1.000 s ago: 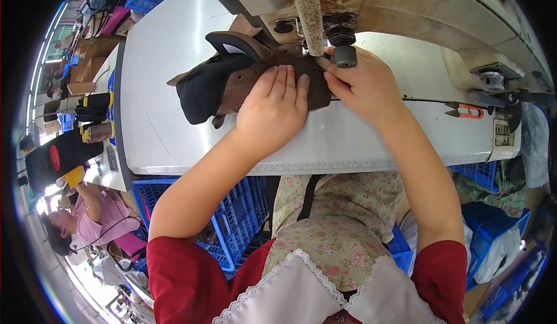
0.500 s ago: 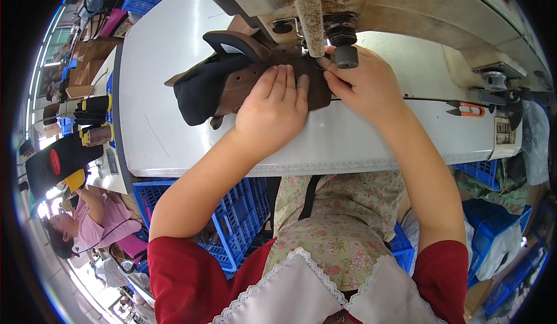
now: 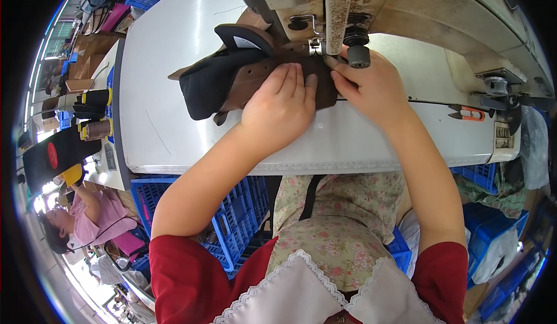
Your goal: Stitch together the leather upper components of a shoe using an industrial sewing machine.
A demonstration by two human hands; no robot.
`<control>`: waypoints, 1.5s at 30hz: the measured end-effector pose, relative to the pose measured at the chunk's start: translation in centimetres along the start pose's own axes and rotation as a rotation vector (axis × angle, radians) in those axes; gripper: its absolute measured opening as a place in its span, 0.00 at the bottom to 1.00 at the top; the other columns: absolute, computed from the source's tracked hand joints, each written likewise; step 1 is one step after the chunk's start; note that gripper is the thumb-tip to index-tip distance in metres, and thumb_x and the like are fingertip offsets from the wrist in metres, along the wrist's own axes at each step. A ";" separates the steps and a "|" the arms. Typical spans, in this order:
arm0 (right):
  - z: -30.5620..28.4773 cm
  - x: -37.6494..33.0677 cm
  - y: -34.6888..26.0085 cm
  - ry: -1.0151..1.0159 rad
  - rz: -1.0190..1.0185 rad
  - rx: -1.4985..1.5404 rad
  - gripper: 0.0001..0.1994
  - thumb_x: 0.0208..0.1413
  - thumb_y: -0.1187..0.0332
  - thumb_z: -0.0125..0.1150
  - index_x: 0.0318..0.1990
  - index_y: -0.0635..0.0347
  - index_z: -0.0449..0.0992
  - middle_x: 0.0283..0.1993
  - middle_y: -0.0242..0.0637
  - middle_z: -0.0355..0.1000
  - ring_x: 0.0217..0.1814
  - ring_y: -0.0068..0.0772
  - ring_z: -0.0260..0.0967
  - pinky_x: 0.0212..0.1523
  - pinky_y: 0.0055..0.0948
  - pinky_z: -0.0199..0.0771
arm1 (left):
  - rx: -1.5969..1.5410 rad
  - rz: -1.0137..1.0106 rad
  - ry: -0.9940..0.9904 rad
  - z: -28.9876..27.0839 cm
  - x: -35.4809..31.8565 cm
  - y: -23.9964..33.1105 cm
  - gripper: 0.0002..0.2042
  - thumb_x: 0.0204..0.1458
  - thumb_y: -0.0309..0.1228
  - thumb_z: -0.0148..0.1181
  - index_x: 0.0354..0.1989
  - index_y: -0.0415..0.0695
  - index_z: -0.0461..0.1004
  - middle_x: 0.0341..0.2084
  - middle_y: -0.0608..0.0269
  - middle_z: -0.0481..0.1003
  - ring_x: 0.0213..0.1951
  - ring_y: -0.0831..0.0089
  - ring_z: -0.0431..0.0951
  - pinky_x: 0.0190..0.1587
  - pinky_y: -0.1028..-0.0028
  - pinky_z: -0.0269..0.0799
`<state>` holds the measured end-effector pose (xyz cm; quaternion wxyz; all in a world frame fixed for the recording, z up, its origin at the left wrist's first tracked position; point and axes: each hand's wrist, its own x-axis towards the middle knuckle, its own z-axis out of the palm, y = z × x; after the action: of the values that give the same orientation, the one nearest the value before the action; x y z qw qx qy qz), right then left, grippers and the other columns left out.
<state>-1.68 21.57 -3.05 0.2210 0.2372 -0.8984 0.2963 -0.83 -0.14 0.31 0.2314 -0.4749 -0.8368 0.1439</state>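
One left hand (image 3: 280, 100) and one right hand (image 3: 377, 85) are touching a brown-and-black piece (image 3: 235, 89) at a sewing machine (image 3: 406, 7).
Head view: left fingers are lying flat atop it, unclenched; right fingers are bending at its edge, whether gripping, one cannot tell. It is resting on a white table (image 3: 154, 92), left of orange snips (image 3: 471, 115).

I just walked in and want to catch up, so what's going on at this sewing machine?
A person is working at the sewing machine with both bare hands on a brown and black piece. The left hand lies flat on its brown part; the right hand is at its right edge, near the presser foot, partly hidden. Orange-handled snips lie on the white table.
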 end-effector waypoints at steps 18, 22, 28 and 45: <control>0.4 0.7 0.3 -0.032 -0.035 -0.042 0.06 0.52 0.68 0.65 0.34 0.60 0.81 0.41 0.38 0.78 0.46 0.45 0.74 0.48 0.41 0.75 | 0.016 0.044 -0.028 0.6 0.4 -1.2 0.21 0.47 0.33 0.54 0.47 0.36 0.79 0.44 0.48 0.81 0.51 0.62 0.79 0.63 0.67 0.65; 0.7 0.7 0.6 -0.032 0.026 -0.029 0.07 0.53 0.68 0.65 0.38 0.60 0.81 0.46 0.38 0.78 0.49 0.45 0.73 0.49 0.41 0.75 | 0.043 0.051 -0.027 1.1 0.5 -1.5 0.21 0.47 0.34 0.54 0.48 0.37 0.79 0.44 0.50 0.81 0.52 0.63 0.78 0.63 0.67 0.65; 0.8 0.8 0.5 -0.039 0.011 -0.047 0.08 0.54 0.67 0.65 0.39 0.59 0.81 0.47 0.38 0.78 0.50 0.45 0.73 0.49 0.42 0.75 | 0.021 0.069 -0.055 1.2 0.5 -2.5 0.20 0.47 0.33 0.54 0.47 0.37 0.78 0.44 0.53 0.81 0.53 0.64 0.77 0.64 0.67 0.64; 0.1 1.5 2.0 -0.293 0.137 -0.101 0.21 0.56 0.78 0.53 0.54 0.47 0.80 0.52 0.43 0.78 0.53 0.45 0.77 0.55 0.38 0.75 | -0.098 0.054 -0.001 1.4 0.2 -3.3 0.13 0.46 0.33 0.55 0.39 0.43 0.76 0.44 0.52 0.80 0.52 0.64 0.78 0.63 0.67 0.66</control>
<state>-4.01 22.51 -3.23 0.0784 0.2049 -0.9488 0.2274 -4.05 -1.70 0.71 0.2036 -0.5079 -0.8299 0.1090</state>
